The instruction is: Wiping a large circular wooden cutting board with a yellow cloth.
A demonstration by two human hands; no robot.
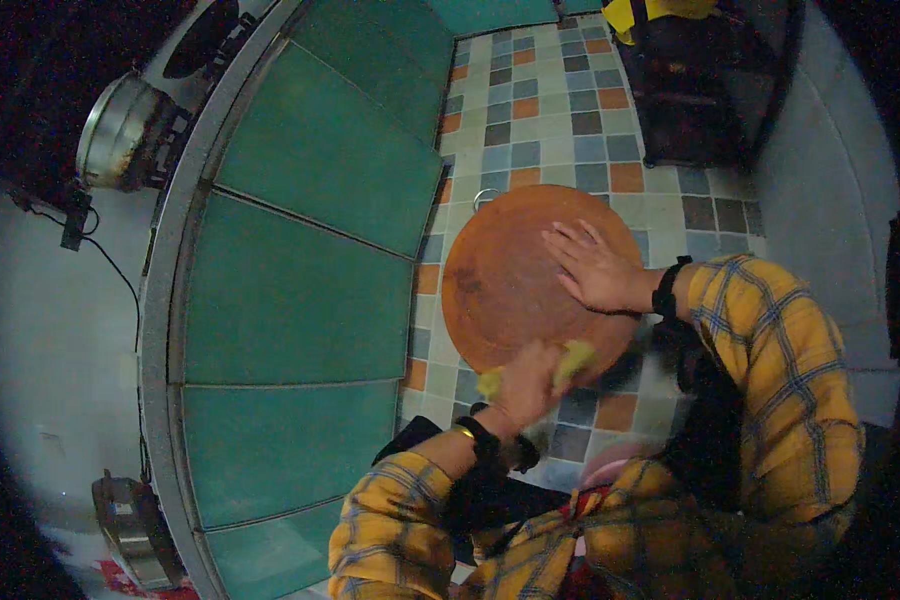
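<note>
A round reddish-brown board [510, 277], apparently a wooden chopping board, is in front of me above the tiled floor. A small metal ring [486, 197] shows at its far-left edge. My right hand [600, 274] rests palm down on the board's right side, fingers spread. Near the board's close edge, my left hand [525, 382] grips a yellow-green cloth or sponge [573, 361], which sticks out on both sides of the fingers. Motion blurs this hand and the cloth. What supports the board from below is hidden.
Green cabinet doors [300, 292] run along the left under a countertop [166, 315]. Up there a metal pot [124, 135] sits on a stove, with a dark appliance [135, 532] nearer me. A black rack or cart [697, 97] stands on the floor tiles [547, 112] at far right.
</note>
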